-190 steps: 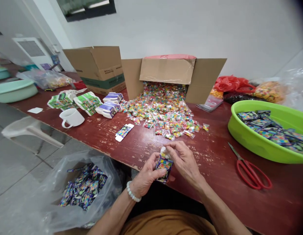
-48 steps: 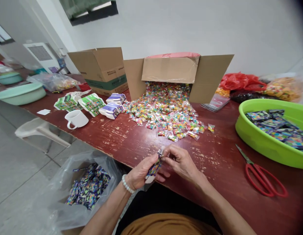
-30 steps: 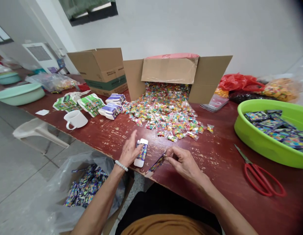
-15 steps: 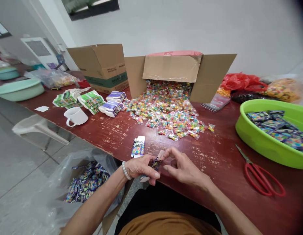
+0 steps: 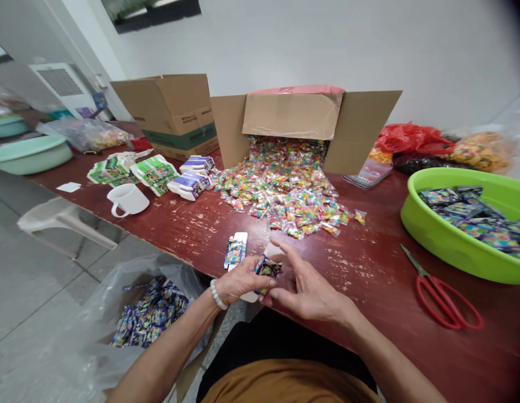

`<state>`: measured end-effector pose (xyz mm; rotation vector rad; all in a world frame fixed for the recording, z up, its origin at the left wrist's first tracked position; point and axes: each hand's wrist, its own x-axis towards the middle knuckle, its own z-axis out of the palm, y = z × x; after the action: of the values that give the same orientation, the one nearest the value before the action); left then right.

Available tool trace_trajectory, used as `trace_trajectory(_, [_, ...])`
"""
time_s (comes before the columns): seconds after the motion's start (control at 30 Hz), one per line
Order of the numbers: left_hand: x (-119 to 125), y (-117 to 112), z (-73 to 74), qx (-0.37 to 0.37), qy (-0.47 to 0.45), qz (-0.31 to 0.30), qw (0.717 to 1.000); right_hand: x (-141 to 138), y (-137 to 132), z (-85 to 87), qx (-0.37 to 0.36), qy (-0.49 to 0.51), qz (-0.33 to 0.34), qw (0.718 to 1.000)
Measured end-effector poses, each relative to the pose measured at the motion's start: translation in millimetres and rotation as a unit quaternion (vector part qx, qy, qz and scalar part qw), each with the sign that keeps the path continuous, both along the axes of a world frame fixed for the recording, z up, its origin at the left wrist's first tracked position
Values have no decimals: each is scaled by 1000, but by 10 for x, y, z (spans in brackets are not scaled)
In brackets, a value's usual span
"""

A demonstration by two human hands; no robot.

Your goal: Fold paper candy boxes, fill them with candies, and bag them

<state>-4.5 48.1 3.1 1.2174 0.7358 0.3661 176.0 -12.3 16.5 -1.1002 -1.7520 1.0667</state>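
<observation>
A small printed carton (image 5: 265,271) in dark blue and bright colours, with white end flaps, is gripped by my left hand (image 5: 242,281), thumb across its front. My right hand (image 5: 304,285) is close against the carton's right side. Its index finger reaches up by the top flap and its thumb lies low near the bottom; the fingers are spread, and contact is hard to make out. Just beyond my left hand, a second such carton (image 5: 236,249) lies on the red-brown table (image 5: 360,257).
Clear packets of colourful sweets (image 5: 285,196) spill from a cardboard box (image 5: 293,115). To the right are red-handled scissors (image 5: 446,302) and a green tub (image 5: 415,218) of printed packets. A white mug (image 5: 127,200) stands left. Below, a plastic bag (image 5: 176,280) holds many printed pieces.
The carton has turned so that its printed face and white flaps show more widely. My right hand has shifted slightly left and its fingers have spread around the carton's side.
</observation>
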Motion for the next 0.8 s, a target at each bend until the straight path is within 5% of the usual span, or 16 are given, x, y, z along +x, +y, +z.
trace_trajectory(0.13, [41, -95, -20, -43, -13, 60, 997, -46, 38, -137, -23, 25, -150, 988])
trace_trajectory(0.23, [111, -150, -40, -22, -37, 80, 996, -80, 65, -179, -50, 63, -149, 986])
trace_trajectory(0.4, [162, -237, -22, 125, -51, 163, 977, -56, 62, -88, -44, 60, -197, 978])
trace_trajectory(0.6, [177, -458, -10, 165, -45, 271, 947, -132, 28, -124, -73, 145, -222, 961])
trace_trajectory(0.8, [169, -458, 21, 117, -61, 273, 953, -181, 10, -208, -50, 184, -208, 959])
